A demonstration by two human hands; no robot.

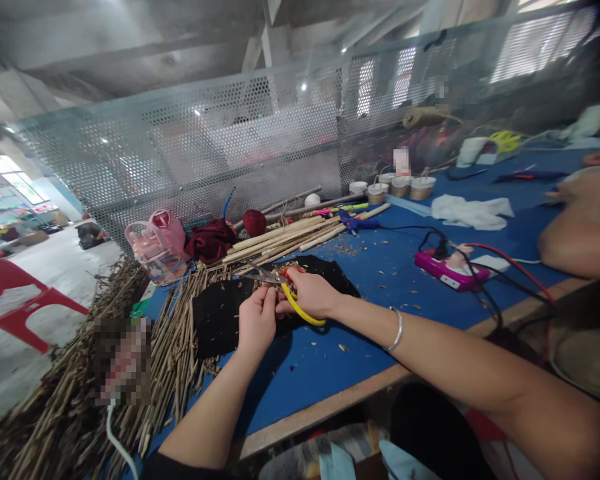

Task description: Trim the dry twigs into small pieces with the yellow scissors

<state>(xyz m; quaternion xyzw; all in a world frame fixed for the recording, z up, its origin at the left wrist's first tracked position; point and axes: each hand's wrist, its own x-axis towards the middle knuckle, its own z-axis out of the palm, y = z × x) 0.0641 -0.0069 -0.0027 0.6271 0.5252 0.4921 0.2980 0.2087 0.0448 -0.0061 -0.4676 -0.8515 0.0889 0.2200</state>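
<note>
While the wooden front edge [330, 408] of the blue bench [293, 383] slants up toward the right of the frame, both hands meet near the centre. The right hand [310, 292] grasps scissors [296, 307] with a smooth yellow handle, the metal blades pointing to the upper left. The left hand [258, 320] is bent close to them, its fingertips together; what they pinch I cannot tell. Beneath lies a black cloth [213, 313], sprinkled with dry chips. Rough, thin stalks [173, 350] crowd its left edge; at right, room for moving reaches toward a glossy purple power strip [443, 271]. Farther, smooth pale sticks [275, 239] lie before a metal panel [180, 147] full of round holes.
</note>
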